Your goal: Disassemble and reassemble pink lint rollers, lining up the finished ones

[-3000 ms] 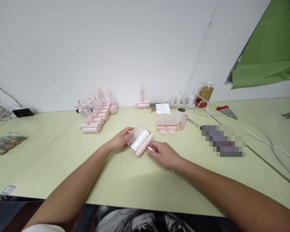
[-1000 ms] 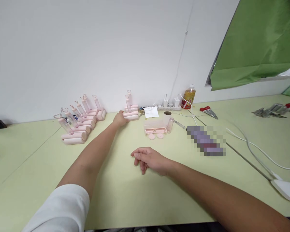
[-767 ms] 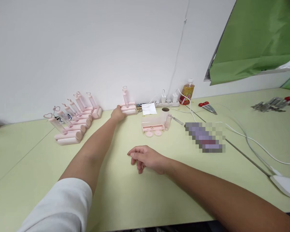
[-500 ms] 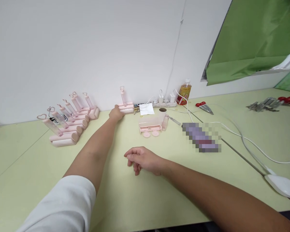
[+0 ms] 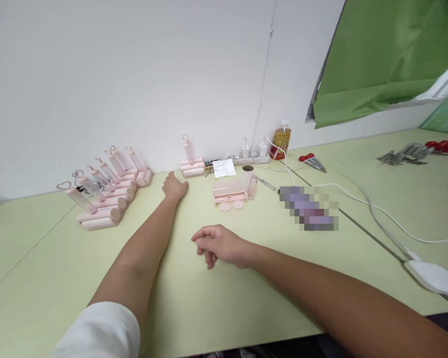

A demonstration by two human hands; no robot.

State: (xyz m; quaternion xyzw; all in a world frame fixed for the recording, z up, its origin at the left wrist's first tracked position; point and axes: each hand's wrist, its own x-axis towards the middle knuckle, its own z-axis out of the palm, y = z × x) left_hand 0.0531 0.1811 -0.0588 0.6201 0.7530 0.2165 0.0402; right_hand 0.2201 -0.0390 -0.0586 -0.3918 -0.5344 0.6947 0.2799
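Observation:
My left hand (image 5: 174,187) is stretched far out over the pale green table (image 5: 59,258), open and empty. It hovers just short of a pink lint roller (image 5: 192,167) that stands by the wall with its handle upright. My right hand (image 5: 218,244) rests on the table in front of me, fingers loosely curled with nothing in them. Right of the left hand lie loose pink roller parts (image 5: 229,191): a clear cover, a small tube and two round caps.
A row of several finished pink lint rollers (image 5: 106,191) stands at the back left. Along the wall are a power strip (image 5: 251,158), a white paper note (image 5: 224,168) and a bottle of yellow liquid (image 5: 281,140). Red-handled scissors (image 5: 311,161) and a white cable (image 5: 377,219) lie to the right.
Three seconds ago both hands held a lint roller near me. My left hand carried it to the wall, set it beside the upright one, let go and drew back slightly.

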